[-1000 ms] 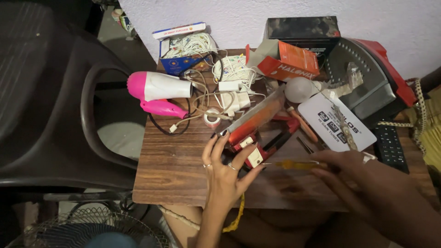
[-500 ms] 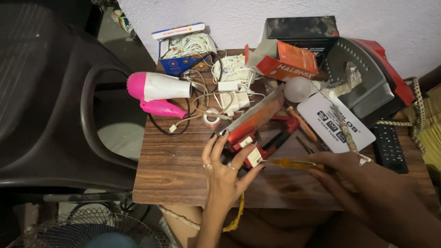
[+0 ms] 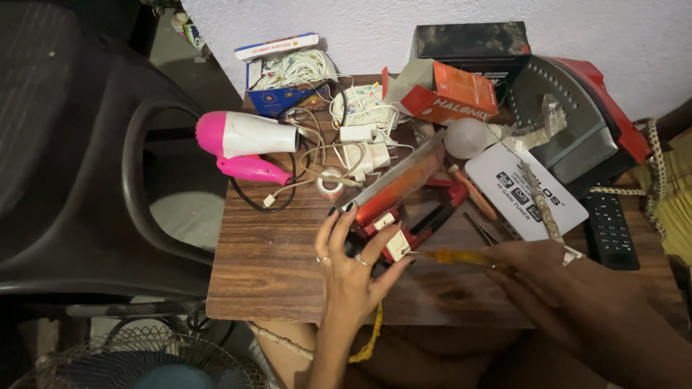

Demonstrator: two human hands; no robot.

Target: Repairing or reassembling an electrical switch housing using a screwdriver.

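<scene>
My left hand (image 3: 351, 272) rests at the front of a small wooden table (image 3: 274, 274) and pinches a small white plug-like part (image 3: 396, 245) between thumb and fingers. My right hand (image 3: 555, 281) grips a yellow-handled screwdriver (image 3: 450, 256) whose tip points left at that white part. Just behind them lie red-handled pliers (image 3: 432, 216) and a long flat orange-and-silver piece (image 3: 400, 180).
A pink and white hair dryer (image 3: 245, 140) with tangled white cables (image 3: 346, 137) lies at the back left. A white bulb (image 3: 465, 137), orange box (image 3: 450, 94), white flat device (image 3: 522, 191), black remote (image 3: 609, 229) and clothes iron (image 3: 577, 115) crowd the right. A dark chair (image 3: 79, 166) stands left.
Both hands hold nearly the same pose. The screwdriver tip has stayed at the white part, with only slight shifts of the fingers.
</scene>
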